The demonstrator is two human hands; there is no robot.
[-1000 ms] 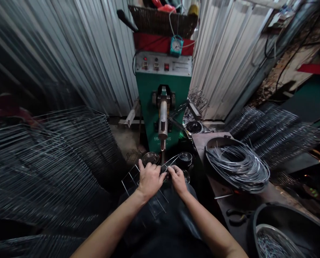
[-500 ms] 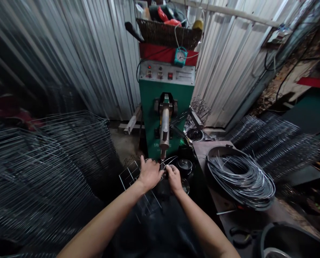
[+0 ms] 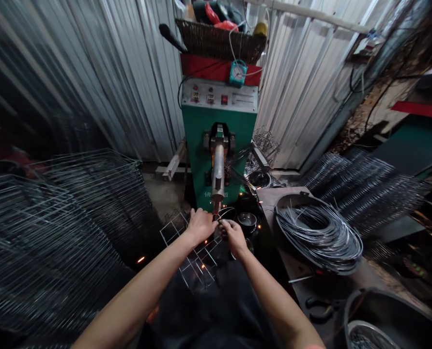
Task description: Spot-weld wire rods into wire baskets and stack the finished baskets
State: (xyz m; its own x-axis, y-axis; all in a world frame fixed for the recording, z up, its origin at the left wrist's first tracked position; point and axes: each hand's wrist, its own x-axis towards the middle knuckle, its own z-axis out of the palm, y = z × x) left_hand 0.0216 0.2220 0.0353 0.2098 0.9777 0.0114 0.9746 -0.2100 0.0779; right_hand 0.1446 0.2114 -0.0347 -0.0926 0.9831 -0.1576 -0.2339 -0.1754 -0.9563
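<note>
- The left hand (image 3: 200, 225) is closed narrowly, fingers curled over the far part of a flat silver steel-wire grid (image 3: 189, 252). The grid is held up in front of the person's dark apron (image 3: 205, 310), tilted, and its far end reaches the machine's lower electrode area.
- The right hand (image 3: 235, 237) is also closed narrowly, pinching a thin curved silver wire (image 3: 226, 212) against the grid, just beside the left hand.
- Directly above both hands is the tip of a long silver electrode arm (image 3: 218, 169), which belongs to a green spot-welding machine (image 3: 216, 131). The tip nearly touches the wires, though the exact contact is too small to tell.
- Tiny orange sparks (image 3: 140, 260) fly around the grid and out to its left.
- Just right of the hands, several shallow round metal dishes (image 3: 247, 220) sit on dark ground near the machine's base.
- On the left edge of a rust-brown steel workbench (image 3: 270, 198), a black round tub (image 3: 285, 201) carries a coil of silver wire (image 3: 319, 237).
- Near the bench's front edge lie black-handled pliers (image 3: 319, 310), and at its front corner stands a black tub (image 3: 383, 310) holding a metal pan of cut wire (image 3: 368, 334).
- Tall stacks of finished wire grids (image 3: 63, 228) lean on the left, and another stack (image 3: 361, 189) lies beyond the bench, both before corrugated metal walls (image 3: 92, 72).
</note>
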